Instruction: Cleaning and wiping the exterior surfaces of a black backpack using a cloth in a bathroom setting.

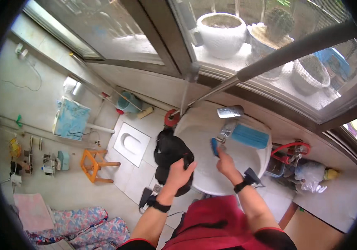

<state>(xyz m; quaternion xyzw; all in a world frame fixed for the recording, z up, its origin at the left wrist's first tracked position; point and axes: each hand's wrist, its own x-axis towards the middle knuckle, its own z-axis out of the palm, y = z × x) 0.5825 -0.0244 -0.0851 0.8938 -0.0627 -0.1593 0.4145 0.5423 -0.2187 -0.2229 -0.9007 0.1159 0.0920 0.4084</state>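
Observation:
My left hand (180, 175) grips a black fabric bag (169, 153) at its right side, thumb held apart. The bag hangs beside the left rim of a large white basin (194, 182). In my right hand (227, 163) is a small blue brush (214, 147), held over the basin and apart from the bag. Past the brush lies a blue ridged board (249, 136) along the basin's far right side. A crumpled shiny piece (227, 128) is next to that board. One silvery object (230, 111) rests near the back rim; its kind is unclear.
A plunger with a red cup (171, 118) stands at the basin's back left. Left of the bag are a squat toilet (132, 144) and a wooden stool (97, 165). A tap with a red hose (295, 153) is at right. Window frames (216, 82) rise ahead.

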